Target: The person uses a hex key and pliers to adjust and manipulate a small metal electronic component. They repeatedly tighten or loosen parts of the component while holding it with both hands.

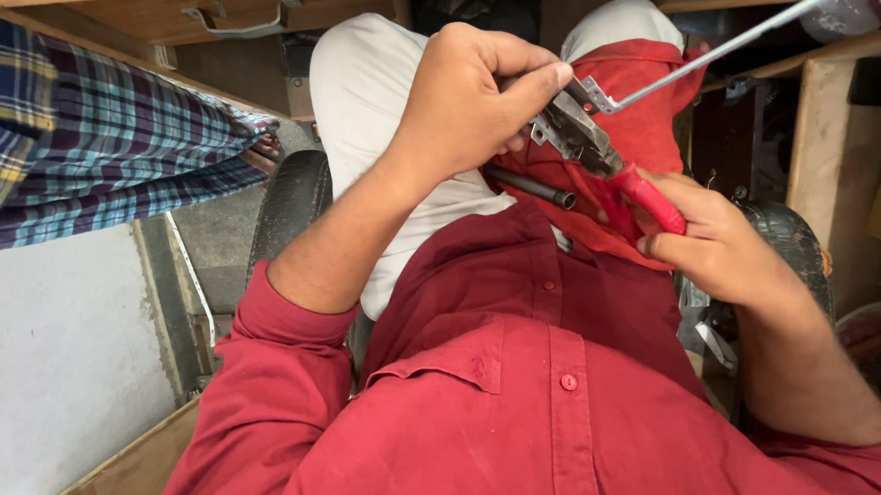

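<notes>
head view: left hand (pixel 465 100) clasps rod (pixel 736 42) end; right hand (pixel 719 243) grips pliers (pixel 603 159), cramped between knees.

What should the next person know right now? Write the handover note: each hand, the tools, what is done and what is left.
Left hand: closed at the head of the pliers, thumb pressed by the bent end of the metal rod.
Right hand: gripping the pliers' red handles.
Pliers: jaws clamped at the rod's bracket-like end; the rod runs up and to the right.
Dark tube: lying across the lap on the red cloth, loose.
Done: rod end is caught in the pliers.
Left: whatever bend or squeeze is in hand looks unfinished; both hands are engaged.
</notes>
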The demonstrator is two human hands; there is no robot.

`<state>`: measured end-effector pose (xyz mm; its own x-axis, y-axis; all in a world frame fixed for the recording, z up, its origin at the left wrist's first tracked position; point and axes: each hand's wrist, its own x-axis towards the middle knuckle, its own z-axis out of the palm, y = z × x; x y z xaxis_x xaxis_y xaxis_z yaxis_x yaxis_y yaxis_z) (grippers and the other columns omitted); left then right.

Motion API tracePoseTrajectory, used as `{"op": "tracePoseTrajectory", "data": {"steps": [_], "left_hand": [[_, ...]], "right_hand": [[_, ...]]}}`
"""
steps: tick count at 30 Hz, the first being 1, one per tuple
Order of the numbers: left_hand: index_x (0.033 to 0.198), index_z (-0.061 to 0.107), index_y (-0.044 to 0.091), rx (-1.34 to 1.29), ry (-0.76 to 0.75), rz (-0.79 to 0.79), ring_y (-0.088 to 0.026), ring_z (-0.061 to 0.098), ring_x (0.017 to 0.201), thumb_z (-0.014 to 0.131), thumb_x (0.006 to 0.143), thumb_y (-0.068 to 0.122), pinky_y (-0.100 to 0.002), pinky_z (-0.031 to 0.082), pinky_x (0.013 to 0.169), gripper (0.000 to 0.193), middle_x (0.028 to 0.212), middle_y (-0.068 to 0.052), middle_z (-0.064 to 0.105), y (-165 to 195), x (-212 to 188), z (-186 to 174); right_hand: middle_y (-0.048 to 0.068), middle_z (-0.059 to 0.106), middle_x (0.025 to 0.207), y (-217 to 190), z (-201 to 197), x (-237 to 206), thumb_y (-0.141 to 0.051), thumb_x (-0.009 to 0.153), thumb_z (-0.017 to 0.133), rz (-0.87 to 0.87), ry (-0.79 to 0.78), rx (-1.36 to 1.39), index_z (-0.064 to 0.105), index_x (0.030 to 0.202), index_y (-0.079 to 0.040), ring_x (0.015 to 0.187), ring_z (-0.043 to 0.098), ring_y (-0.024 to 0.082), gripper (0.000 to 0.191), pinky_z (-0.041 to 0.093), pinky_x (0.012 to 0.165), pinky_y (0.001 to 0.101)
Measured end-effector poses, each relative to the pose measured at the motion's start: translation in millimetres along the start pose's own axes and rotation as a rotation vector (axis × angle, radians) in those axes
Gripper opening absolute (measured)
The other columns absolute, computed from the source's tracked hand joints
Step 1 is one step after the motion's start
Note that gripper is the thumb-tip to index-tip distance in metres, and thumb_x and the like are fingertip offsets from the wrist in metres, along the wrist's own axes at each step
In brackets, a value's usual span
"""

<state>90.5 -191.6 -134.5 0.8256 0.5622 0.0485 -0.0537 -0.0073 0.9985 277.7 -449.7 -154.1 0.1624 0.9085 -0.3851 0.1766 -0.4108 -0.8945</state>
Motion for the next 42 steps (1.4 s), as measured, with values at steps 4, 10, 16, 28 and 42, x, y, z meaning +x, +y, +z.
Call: {"op": "tracePoseTrajectory", "data": {"steps": [4,10,16,28,42], "left_hand": [[0.094,0.081,0.000,0.039,-0.027,0.027,-0.005,0.065,0.048,0.072,0.097,0.015,-0.021,0.051,0.044,0.018,0.063,-0.002,0.072,0,0,-4],[0.091,0.081,-0.001,0.022,0.008,-0.034,-0.005,0.063,0.045,0.074,0.095,0.014,-0.021,0.049,0.042,0.017,0.061,-0.002,0.071,-3,0,-3],[0.094,0.081,0.002,0.191,0.044,0.144,-0.006,0.063,0.050,0.076,0.094,0.012,-0.024,0.048,0.048,0.012,0.064,-0.004,0.073,-4,-1,-6],[0.096,0.081,0.005,0.252,0.075,0.163,-0.006,0.066,0.053,0.075,0.093,0.014,-0.024,0.050,0.051,0.011,0.067,-0.006,0.075,2,-1,-6],[0.096,0.079,0.004,0.299,-0.076,0.142,-0.015,0.067,0.050,0.068,0.099,0.018,-0.029,0.050,0.050,0.018,0.062,-0.009,0.068,9,3,-14]], "right_hand": [[0.007,0.066,0.092,8,2,9,0.008,0.070,0.055,0.187,-0.138,0.398,0.062,0.124,-0.001,0.082,0.063,0.014,0.055,0.046,0.065,0.0239],[0.008,0.065,0.097,5,16,10,0.005,0.075,0.057,0.057,-0.084,0.225,0.063,0.120,0.003,0.087,0.061,0.016,0.045,0.050,0.079,0.0293],[0.012,0.063,0.102,-25,31,9,0.002,0.081,0.056,-0.171,0.098,-0.336,0.056,0.133,0.002,0.095,0.065,0.024,0.052,0.050,0.090,0.0347],[0.018,0.053,0.100,-46,42,14,0.002,0.077,0.057,-0.258,0.230,-0.573,0.048,0.153,0.002,0.093,0.058,0.032,0.076,0.048,0.087,0.0374],[0.014,0.073,0.097,-15,3,13,0.001,0.073,0.056,0.218,-0.150,0.266,0.064,0.129,0.005,0.079,0.061,0.016,0.057,0.043,0.063,0.0263]]}}
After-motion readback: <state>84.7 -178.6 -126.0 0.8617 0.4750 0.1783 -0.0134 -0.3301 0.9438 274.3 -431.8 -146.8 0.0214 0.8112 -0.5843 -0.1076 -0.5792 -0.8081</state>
